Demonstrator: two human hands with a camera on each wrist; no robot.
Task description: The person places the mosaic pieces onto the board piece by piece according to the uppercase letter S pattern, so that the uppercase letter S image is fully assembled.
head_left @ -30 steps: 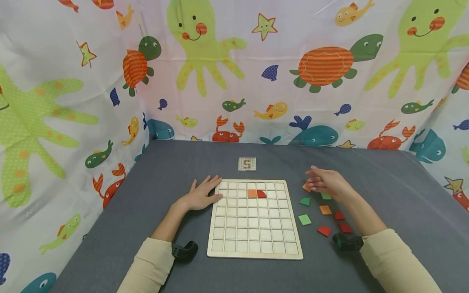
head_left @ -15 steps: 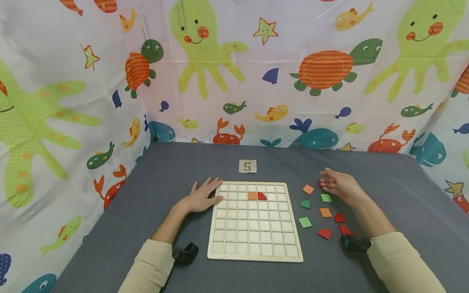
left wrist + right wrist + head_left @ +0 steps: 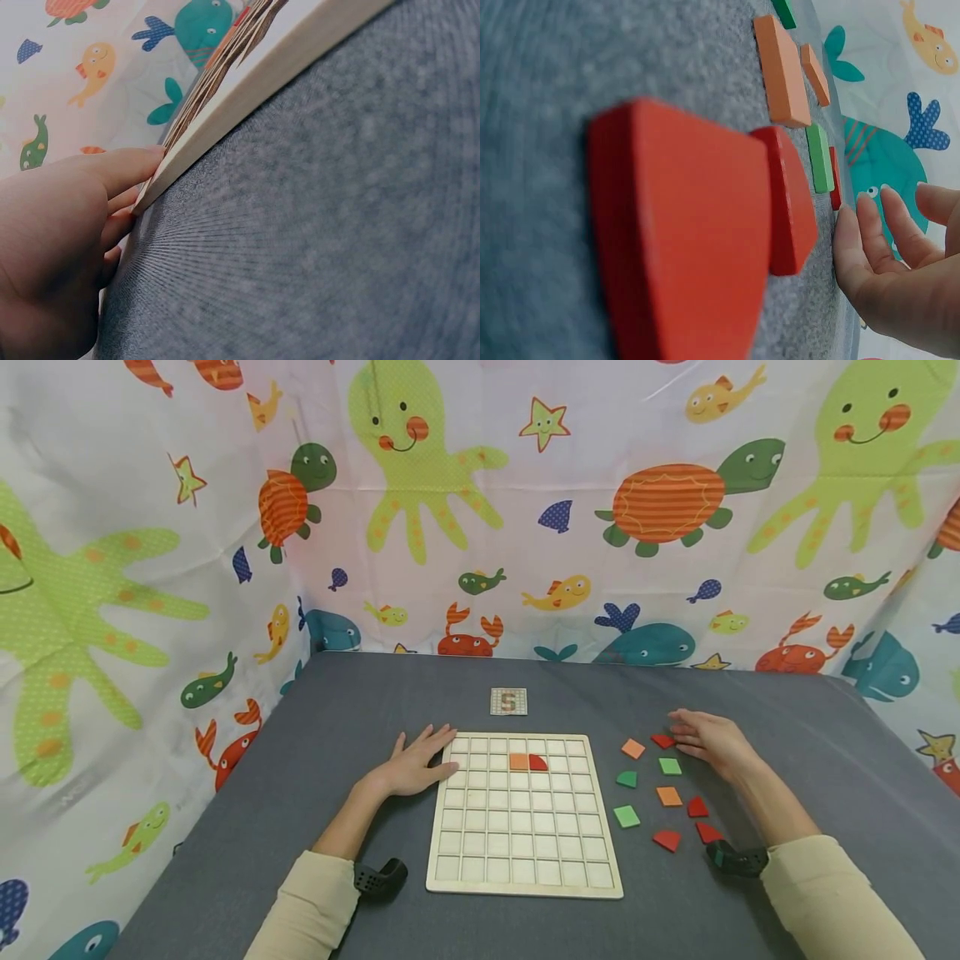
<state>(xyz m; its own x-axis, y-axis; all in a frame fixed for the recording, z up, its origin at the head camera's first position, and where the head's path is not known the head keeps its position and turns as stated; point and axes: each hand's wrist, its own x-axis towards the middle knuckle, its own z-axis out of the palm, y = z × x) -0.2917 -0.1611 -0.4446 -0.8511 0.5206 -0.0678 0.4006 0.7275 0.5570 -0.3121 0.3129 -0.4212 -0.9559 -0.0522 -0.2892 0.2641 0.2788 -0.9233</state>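
Observation:
My left hand (image 3: 411, 765) lies with spread fingers at the upper left corner of a pale wooden grid board (image 3: 525, 893); in the left wrist view its thumb touches the board's edge (image 3: 247, 112). An orange square tile (image 3: 519, 762) and a red quarter-round tile (image 3: 537, 762) sit side by side in the second row of the grid. My right hand (image 3: 716, 743) is right of the board, its fingertips close to a red tile (image 3: 663, 741) at the back of the loose tiles. In the right wrist view the fingers are loosely bent, with nothing between them.
Loose tiles lie right of the board: orange squares (image 3: 669, 796), light green squares (image 3: 626, 816), a dark green quarter-round (image 3: 627, 779) and red quarter-rounds (image 3: 667, 840). Behind the board lies a small pattern card (image 3: 509, 701) with an S. A sea-animal curtain (image 3: 480, 527) borders the grey table.
My right hand has moved right, from over the rear orange tile to beside the rear red tile, uncovering both. The left hand stays at the board's corner.

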